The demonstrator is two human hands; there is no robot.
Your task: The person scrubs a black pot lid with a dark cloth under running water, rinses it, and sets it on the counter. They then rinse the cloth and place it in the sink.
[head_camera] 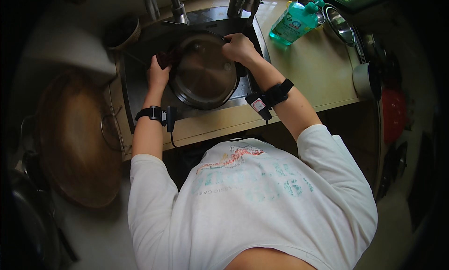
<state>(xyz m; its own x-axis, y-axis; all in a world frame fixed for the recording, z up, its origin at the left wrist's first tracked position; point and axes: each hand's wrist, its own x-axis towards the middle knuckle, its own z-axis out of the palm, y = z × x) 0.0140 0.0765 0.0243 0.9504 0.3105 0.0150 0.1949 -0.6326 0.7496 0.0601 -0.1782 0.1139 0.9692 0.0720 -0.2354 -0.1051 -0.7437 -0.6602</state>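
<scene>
A round metal pan [207,71] with a dark rim lies in or over the stainless steel sink [133,94]; I cannot tell whether it touches the bottom. My left hand [158,73] grips a dark reddish cloth [165,59] at the pan's left side. On the upper right rim, my right hand [240,49] is closed, with its fingertips curled at the edge. A dark handle or lug [241,69] sticks out of the pan just below that hand. Both forearms wear black straps with small devices.
Behind the sink stands a metal faucet [178,12]. A green dish soap bottle [294,22] and metal bowls [338,24] are on the right counter, with a pot [364,79] at its end. At left are a dark bowl [128,35] and a large round wooden board [80,140].
</scene>
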